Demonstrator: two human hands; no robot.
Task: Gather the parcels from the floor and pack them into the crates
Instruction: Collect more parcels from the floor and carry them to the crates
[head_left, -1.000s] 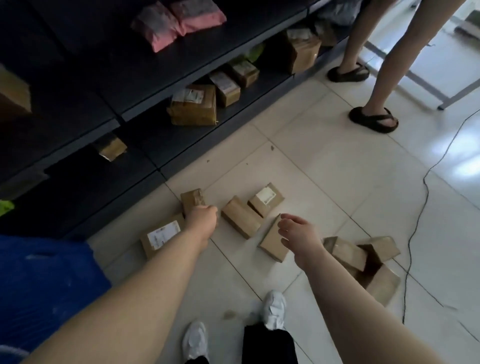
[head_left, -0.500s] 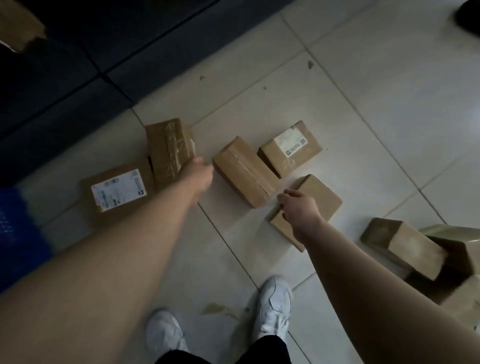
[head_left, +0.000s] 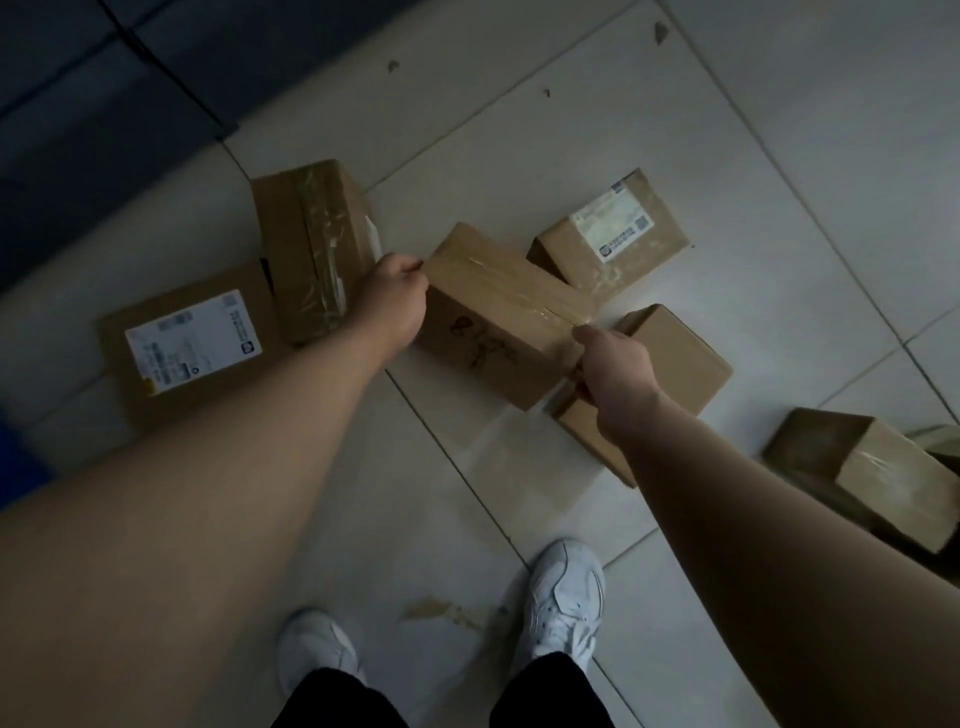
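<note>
Several brown cardboard parcels lie on the tiled floor. A long taped parcel (head_left: 498, 312) with handwriting on its side sits in the middle, tilted. My left hand (head_left: 392, 299) grips its left end and my right hand (head_left: 613, 364) grips its right end. Beside my left hand lie a taped parcel (head_left: 311, 244) and a parcel with a white label (head_left: 192, 348). Behind the held one sits another labelled parcel (head_left: 613, 234). A plain parcel (head_left: 680, 364) lies partly under my right hand. No crate interior shows.
More parcels (head_left: 878, 473) lie at the right edge. A dark shelf base (head_left: 104, 104) runs along the upper left. A blue object (head_left: 15, 462) shows at the left edge. My white shoes (head_left: 563, 597) stand just below the parcels.
The view has dropped closer to the floor. Both hands have closed in on the long taped parcel, one on each end, and its near side has tipped up into view.
</note>
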